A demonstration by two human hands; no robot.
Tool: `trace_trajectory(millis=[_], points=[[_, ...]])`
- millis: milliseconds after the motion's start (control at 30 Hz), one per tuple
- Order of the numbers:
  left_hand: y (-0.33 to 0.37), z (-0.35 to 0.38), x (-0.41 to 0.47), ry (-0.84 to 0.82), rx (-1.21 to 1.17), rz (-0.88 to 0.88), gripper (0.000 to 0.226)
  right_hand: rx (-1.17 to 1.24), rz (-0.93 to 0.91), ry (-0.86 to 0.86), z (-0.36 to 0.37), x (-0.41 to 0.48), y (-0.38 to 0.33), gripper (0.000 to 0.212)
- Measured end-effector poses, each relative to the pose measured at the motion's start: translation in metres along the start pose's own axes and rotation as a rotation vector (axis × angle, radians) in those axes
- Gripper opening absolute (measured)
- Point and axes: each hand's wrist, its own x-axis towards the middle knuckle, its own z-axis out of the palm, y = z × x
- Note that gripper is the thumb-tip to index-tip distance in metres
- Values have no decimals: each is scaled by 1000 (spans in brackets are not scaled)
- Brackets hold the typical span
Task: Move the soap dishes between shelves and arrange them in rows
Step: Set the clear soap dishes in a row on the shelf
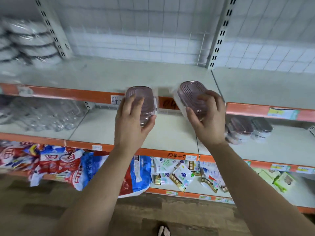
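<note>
The person's left hand [134, 123] grips one mauve soap dish [142, 97] at about 11 o'clock from the middle of the view, thumb on one long side and fingers curled over the ribbed top. The right hand [208, 121] holds a second soap dish [189, 90] the same way at about 1 o'clock, tilted with its far end up. Both dishes are in the air in front of the orange edge strip [68, 93] of the upper shelf [105, 74], and neither is set down on it. More stacked soap dishes [247, 130] sit on the middle shelf [105, 126] at 3 o'clock.

The dishes look like light, stiff moulded plastic, each sealed in clear film. That film is probably slick, so a grip across the narrow width, pinching the two long rims, should hold better than pressing on the domed top. They seem unlikely to break, though the wrap could slip or crumple.

The palms cover the near ends and undersides of both dishes, so it cannot be told whether each is one piece or a tray in a base. Motion blur smears the wrapped white stacks [25, 40] at 10 o'clock, and the shelf labels are only partly readable. At 7 o'clock the bright bags [59, 167] are too blurred to identify.
</note>
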Motion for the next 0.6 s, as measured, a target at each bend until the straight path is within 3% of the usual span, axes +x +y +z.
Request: trace_trajectory(millis=[233, 433, 600], points=[[-63, 15, 68, -57, 38, -42, 62, -95, 78, -330, 64, 84, 1, 58], [-108, 6, 116, -129, 360, -95, 55, -207, 54, -434, 122, 122, 14, 62], [-151, -3, 138, -294, 330, -243, 50, -203, 68, -522, 166, 138, 5, 59]])
